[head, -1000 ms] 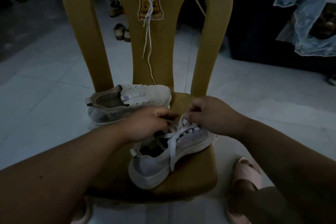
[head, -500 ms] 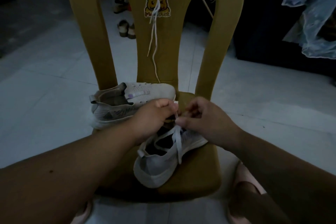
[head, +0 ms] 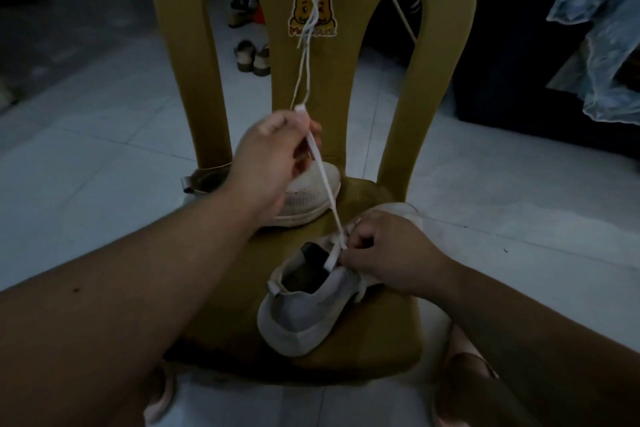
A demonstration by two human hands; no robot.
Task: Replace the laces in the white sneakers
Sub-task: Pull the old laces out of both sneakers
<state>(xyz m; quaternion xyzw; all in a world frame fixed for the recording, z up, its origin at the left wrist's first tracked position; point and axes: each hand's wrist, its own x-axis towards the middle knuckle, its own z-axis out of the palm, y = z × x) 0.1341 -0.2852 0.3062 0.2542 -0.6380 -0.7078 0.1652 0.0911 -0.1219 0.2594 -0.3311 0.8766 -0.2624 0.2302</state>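
Note:
Two white sneakers lie on the seat of a yellow plastic chair (head: 388, 329). The near sneaker (head: 304, 308) points away from me, heel toward me. My right hand (head: 391, 253) holds it at the eyelets, fingers curled on its upper and lace. My left hand (head: 273, 163) is raised above the seat and pinches the free end of a flat white lace (head: 325, 187), drawn taut up from the near sneaker. The far sneaker (head: 308, 198) lies behind, partly hidden by my left hand. More white laces (head: 308, 28) hang over the chair back.
The chair stands on a pale tiled floor (head: 104, 166). Sandals (head: 252, 59) sit on the floor behind the chair. Light blue cloth (head: 599, 45) hangs at the right against dark furniture. My feet in pink slippers (head: 467, 378) are under the seat's front edge.
My left hand has risen up and away from the near sneaker, pulling the lace out long and taut. My right hand stays at the eyelets.

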